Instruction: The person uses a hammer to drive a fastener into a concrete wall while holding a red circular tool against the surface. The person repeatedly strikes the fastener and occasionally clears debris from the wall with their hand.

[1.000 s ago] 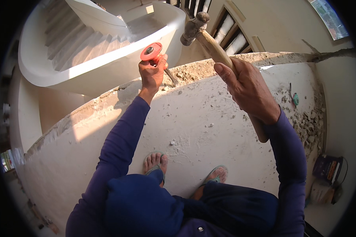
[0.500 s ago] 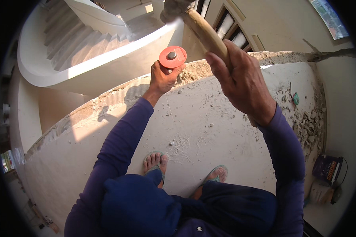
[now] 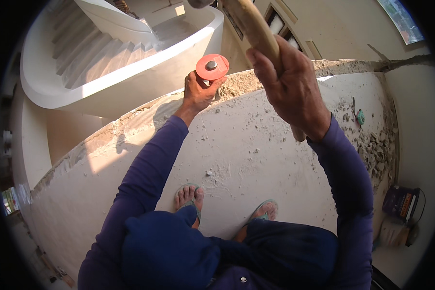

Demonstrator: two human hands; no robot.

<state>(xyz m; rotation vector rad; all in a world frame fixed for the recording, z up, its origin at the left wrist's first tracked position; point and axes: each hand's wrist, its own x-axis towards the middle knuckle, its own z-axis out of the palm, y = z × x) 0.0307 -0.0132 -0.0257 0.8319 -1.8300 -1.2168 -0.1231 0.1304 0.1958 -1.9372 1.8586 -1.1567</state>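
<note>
My left hand (image 3: 198, 96) is wrapped round a chisel (image 3: 212, 67), seen end-on, with a round red hand guard and a grey metal striking end. Its lower part is hidden behind the guard and my fingers, over the chipped floor edge (image 3: 241, 83). My right hand (image 3: 293, 89) grips the wooden handle of a hammer (image 3: 254, 30), raised to the right of the chisel. The hammer's head is partly cut off at the top of the view, apart from the chisel.
Rubble (image 3: 376, 154) is heaped along the right wall, near a green tape measure (image 3: 360, 117). A dark bucket (image 3: 400, 203) stands at the lower right. Beyond the broken edge, a white curved staircase wall (image 3: 145, 65) lies lower. My sandalled feet (image 3: 190, 197) are on the dusty floor.
The hammer has risen slightly, its head passing mostly out of the top of the view, and my right hand has shifted a little left. My left hand stays at the edge with the chisel.
</note>
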